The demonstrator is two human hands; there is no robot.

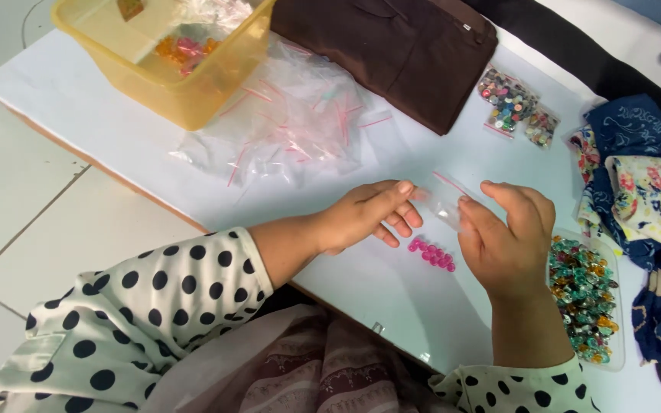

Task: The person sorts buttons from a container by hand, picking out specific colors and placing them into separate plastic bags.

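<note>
Seemingly mid-packing, the head view shows both hands pinching one small clear zip bag [444,200] between them: the left hand [365,214] grips its left edge, the right hand [508,233] its right edge, holding it just above the white surface [361,287]. A short row of pink beads [431,255] lies on the surface directly below the bag, between the hands. Near right sits a clear tray of multicoloured gems [584,294]; far left, a yellow plastic tub [170,53] beside a pile of empty zip bags [292,126]. Because the bag is flimsy and gripped only at its edges, I judge it could slip, or a brushing finger could scatter the loose beads toward the near edge.
</note>
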